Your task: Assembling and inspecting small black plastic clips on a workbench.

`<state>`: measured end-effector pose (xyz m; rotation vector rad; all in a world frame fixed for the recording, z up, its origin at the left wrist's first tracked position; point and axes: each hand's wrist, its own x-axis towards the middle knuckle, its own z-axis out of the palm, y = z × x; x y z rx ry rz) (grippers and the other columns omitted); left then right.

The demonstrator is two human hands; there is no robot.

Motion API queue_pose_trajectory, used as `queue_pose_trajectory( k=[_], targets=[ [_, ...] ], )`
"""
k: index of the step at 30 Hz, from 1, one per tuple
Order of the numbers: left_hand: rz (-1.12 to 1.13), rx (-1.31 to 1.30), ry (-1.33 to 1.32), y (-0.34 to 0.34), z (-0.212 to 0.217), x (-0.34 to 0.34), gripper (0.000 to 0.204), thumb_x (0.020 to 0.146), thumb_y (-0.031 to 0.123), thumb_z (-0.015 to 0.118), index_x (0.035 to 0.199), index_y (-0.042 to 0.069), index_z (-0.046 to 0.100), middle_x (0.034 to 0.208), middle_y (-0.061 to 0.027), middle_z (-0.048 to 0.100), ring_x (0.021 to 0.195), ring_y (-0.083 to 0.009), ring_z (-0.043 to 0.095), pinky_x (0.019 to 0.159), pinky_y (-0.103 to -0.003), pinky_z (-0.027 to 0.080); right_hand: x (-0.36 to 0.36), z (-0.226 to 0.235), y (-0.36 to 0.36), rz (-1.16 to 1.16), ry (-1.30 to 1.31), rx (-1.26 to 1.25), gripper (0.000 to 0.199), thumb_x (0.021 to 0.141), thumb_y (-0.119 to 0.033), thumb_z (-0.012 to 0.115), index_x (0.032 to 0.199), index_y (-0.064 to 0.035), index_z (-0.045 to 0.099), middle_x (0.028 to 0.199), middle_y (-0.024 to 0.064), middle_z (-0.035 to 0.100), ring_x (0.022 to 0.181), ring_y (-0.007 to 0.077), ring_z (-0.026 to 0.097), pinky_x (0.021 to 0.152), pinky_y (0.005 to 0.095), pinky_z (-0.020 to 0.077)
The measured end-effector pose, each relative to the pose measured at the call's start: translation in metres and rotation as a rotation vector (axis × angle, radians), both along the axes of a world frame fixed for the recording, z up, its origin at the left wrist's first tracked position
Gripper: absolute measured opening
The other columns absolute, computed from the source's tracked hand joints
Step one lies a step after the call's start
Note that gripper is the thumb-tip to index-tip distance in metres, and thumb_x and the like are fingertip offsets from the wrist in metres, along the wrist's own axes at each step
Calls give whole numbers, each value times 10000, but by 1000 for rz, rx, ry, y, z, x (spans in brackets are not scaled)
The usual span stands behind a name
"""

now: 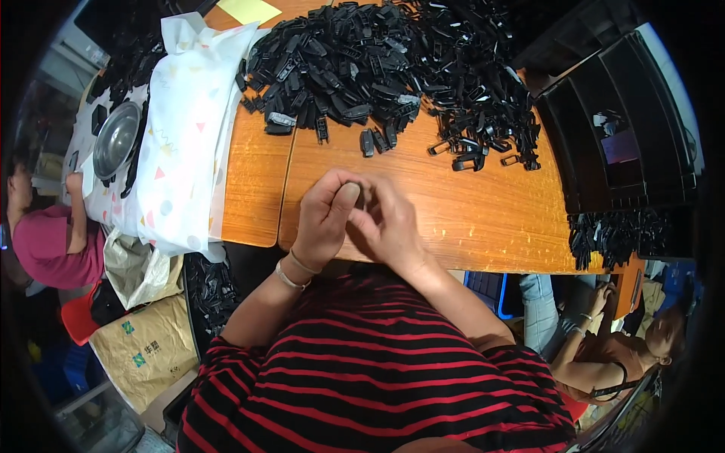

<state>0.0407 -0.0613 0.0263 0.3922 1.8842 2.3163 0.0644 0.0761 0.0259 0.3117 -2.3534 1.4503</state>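
My narrowly curled left hand (pixel 323 219) and right hand (pixel 394 226) met, any contents indiscernible; small black oblong plastic parts (pixel 332 72) lay heaped far.

Many small black parts (pixel 332 68) lie heaped at mixed angles on the far side of the desk (pixel 453 204). Those toward the left look mostly solid and oblong; several toward the right are open frames (pixel 468 162). A few oblong ones lie side by side at the heap's near edge.
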Motion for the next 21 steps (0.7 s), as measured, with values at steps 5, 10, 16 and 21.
queue_pose_trajectory(
  k=[5,10,16,21],
  targets=[
    [-71,104,-109,-9,-1,-1,264,1024,220,484,910,11,596,776,-14,591,710,-72,530,661,-224,452,0,-4,-16,75,-107,-124,450,790,-142,770,1171,-39,555,815,120,631,641,265,633,576,319,496],
    [-179,-694,-162,-94,25,6,312,1007,232,473,842,-1,601,704,-63,580,656,-146,563,633,-286,454,-13,-1,16,373,-281,76,370,792,-125,778,1105,-13,615,864,98,630,717,177,643,640,291,517],
    [-111,-1365,53,-173,58,36,244,825,142,695,1058,70,690,889,-116,686,758,-285,651,705,-348,501,-47,9,109,-17,-49,702,269,803,-45,689,1069,-24,658,976,127,617,755,289,665,659,380,550],
    [33,-1078,563,-92,24,-19,218,818,57,669,1035,75,677,877,-118,635,787,-279,639,685,-357,506,-67,10,126,-9,-56,950,289,810,17,607,1092,-31,650,1017,141,584,812,320,661,677,417,547]
  ],
)
